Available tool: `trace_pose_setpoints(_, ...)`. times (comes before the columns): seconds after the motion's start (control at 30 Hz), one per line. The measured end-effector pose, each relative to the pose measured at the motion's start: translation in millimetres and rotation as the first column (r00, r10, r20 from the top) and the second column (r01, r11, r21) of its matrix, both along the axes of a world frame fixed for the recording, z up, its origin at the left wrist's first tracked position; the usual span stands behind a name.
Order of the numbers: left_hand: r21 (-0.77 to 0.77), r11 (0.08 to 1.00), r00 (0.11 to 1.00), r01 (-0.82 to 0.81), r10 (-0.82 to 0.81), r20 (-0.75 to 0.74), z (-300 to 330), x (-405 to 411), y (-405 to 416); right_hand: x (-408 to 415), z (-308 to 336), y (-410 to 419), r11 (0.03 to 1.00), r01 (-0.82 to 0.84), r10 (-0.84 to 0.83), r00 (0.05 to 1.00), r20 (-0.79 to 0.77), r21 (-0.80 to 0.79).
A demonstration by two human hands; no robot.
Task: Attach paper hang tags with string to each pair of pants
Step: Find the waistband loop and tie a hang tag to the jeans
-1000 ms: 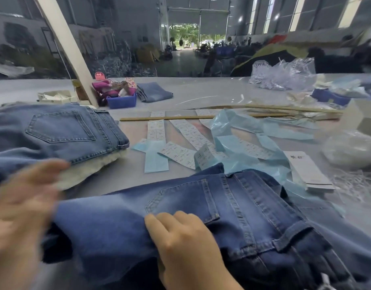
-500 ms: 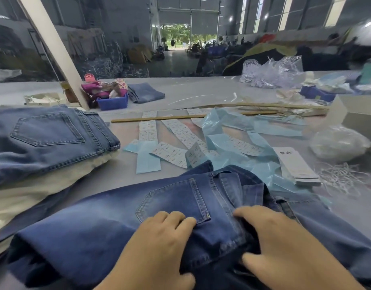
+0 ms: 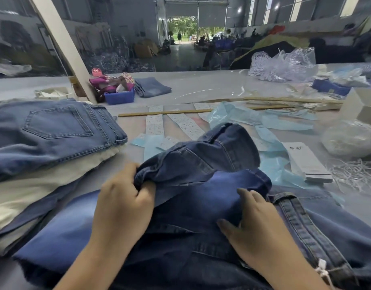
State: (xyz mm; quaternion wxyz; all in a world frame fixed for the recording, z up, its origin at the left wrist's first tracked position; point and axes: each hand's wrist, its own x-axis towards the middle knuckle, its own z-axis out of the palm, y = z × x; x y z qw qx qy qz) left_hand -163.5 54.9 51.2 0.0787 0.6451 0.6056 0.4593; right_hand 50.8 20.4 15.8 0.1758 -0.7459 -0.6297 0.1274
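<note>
Gripping a bunched fold of the dark blue jeans (image 3: pixel 201 185) near the frame's centre: left hand (image 3: pixel 121 204), fingers curled round the denim, a narrow grip full of cloth. Pressing on the same jeans at lower centre right: right hand (image 3: pixel 258 229), fingers fairly straight, thumb spread, a wide grip flat on the fabric with fingertips at the edge of a raised fold. Spread across the lower half of the frame on the grey surface (image 3: pixel 201 88), with part of the garment lifted and folded up behind the hands. Showing at lower right, tied to the waistband: a small white tag on string (image 3: pixel 321 268). Lying at right of centre, just beyond the jeans: a stack of white paper hang tags (image 3: pixel 306 162), on crumpled light blue plastic (image 3: pixel 253 120). Tangled right of the stack: loose white strings (image 3: pixel 354 174). Stacked at left: folded jeans (image 3: pixel 55 130) on pale cream cloth. Spread at centre beyond the jeans: strips of printed labels (image 3: pixel 155 124) under a wooden stick (image 3: pixel 165 112). Sitting at upper left of centre: a blue bin (image 3: pixel 119 97).
</note>
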Motion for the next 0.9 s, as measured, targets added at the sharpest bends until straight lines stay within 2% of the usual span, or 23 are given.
trace_pose_setpoints(0.1, -0.054, 0.997, 0.995, 0.051, -0.056, -0.085, -3.0, 7.9, -4.7, -2.2, -2.3, 3.6, 0.997, -0.018, 0.033, 0.979, -0.200, 0.078)
trace_pose_setpoints(0.17, -0.118, 0.983, 0.976, 0.139, -0.156, -0.155, -3.5, 7.4, -8.4, -15.2, -1.6, 13.3, 0.984, 0.040, 0.026, 0.932, -0.361, 0.176)
trace_pose_setpoints(0.2, -0.152, 0.965, 0.953, 0.214, -0.240, -0.184, -3.4, 5.8, -10.0, -15.8, -0.3, 5.2, 0.986, 0.053, 0.050, 0.814, -0.579, 0.160)
trace_pose_setpoints(0.23, -0.195, 0.936, 0.916, 0.292, -0.332, -0.225, -4.7, 4.8, -11.7, -17.1, -2.9, 2.1, 0.980, 0.165, -0.034, 0.699, -0.714, 0.115)
trace_pose_setpoints(0.27, -0.241, 0.907, 0.870, 0.346, -0.407, -0.278, -5.0, 5.7, -14.7, -19.1, 1.2, -0.1, 0.935, 0.348, -0.151, 0.544, -0.825, 0.059)
trace_pose_setpoints(0.3, -0.268, 0.888, 0.829, 0.373, -0.449, -0.334, -6.0, 9.3, -17.3, -20.2, 3.5, -4.8, 0.942, 0.311, -0.001, 0.370, -0.929, 0.123)
trace_pose_setpoints(0.33, -0.251, 0.895, 0.800, 0.368, -0.443, -0.405, -9.1, 14.0, -19.2, -27.9, 14.3, 0.0, 0.965, 0.078, 0.217, 0.303, -0.928, 0.251)
trace_pose_setpoints(0.37, -0.168, 0.926, 0.802, 0.338, -0.377, -0.463, -12.8, 19.4, -20.6, -30.9, 33.2, 6.9, 0.931, 0.027, 0.345, 0.266, -0.900, 0.365)
trace_pose_setpoints(0.4, -0.072, 0.956, 0.832, 0.286, -0.285, -0.477, -13.7, 23.8, -21.4, -34.7, 50.5, 11.7, 0.885, 0.095, 0.424, 0.242, -0.873, 0.456)
trace_pose_setpoints(0.43, 0.022, 0.977, 0.879, 0.211, -0.180, -0.442, -10.1, 26.3, -21.5, -31.9, 61.1, 7.2, 0.824, 0.052, 0.550, 0.169, -0.818, 0.565)
trace_pose_setpoints(0.47, 0.095, 0.987, 0.924, 0.132, -0.088, -0.371, -5.6, 25.1, -19.4, -39.6, 72.8, 8.2, 0.787, -0.007, 0.616, 0.059, -0.785, 0.617)
trace_pose_setpoints(0.5, 0.139, 0.988, 0.958, 0.072, -0.029, -0.285, -1.0, 20.3, -16.3, -41.5, 78.0, 8.0, 0.769, -0.039, 0.639, -0.004, -0.770, 0.638)
trace_pose_setpoints(0.53, 0.153, 0.988, 0.982, 0.024, 0.005, -0.186, 4.5, 12.6, -12.8, -43.1, 78.6, 9.2, 0.776, -0.057, 0.629, 0.005, -0.777, 0.628)
trace_pose_setpoints(0.6, 0.125, 0.992, 0.999, -0.025, 0.022, 0.025, 18.6, -1.7, -8.8, -41.7, 73.7, 8.5, 0.833, -0.015, 0.552, 0.087, -0.829, 0.553)
trace_pose_setpoints(0.63, 0.103, 0.995, 0.993, -0.019, 0.007, 0.114, 23.6, -6.8, -6.2, -39.2, 66.6, 6.2, 0.841, 0.027, 0.529, 0.167, -0.832, 0.541)
trace_pose_setpoints(0.73, 0.049, 0.998, 0.970, 0.050, -0.060, 0.235, 27.6, -11.3, -3.7, -32.2, 33.5, 1.0, 0.853, 0.104, 0.382, 0.544, -0.747, 0.512)
trace_pose_setpoints(0.77, 0.038, 0.998, 0.967, 0.059, -0.067, 0.247, 26.2, -10.6, -4.3, -28.0, 21.2, 0.4, 0.864, 0.134, 0.283, 0.669, -0.687, 0.486)
trace_pose_setpoints(0.83, 0.022, 0.998, 0.960, 0.054, -0.058, 0.274, 22.6, -9.7, -5.9, -21.2, 7.0, -3.3, 0.903, 0.138, 0.101, 0.852, -0.513, 0.408)
trace_pose_setpoints(0.9, 0.019, 1.000, 0.961, 0.013, -0.017, 0.275, 20.4, -8.9, -6.8, -24.5, -0.3, -9.0, 0.984, -0.028, 0.067, 0.973, -0.219, 0.175)
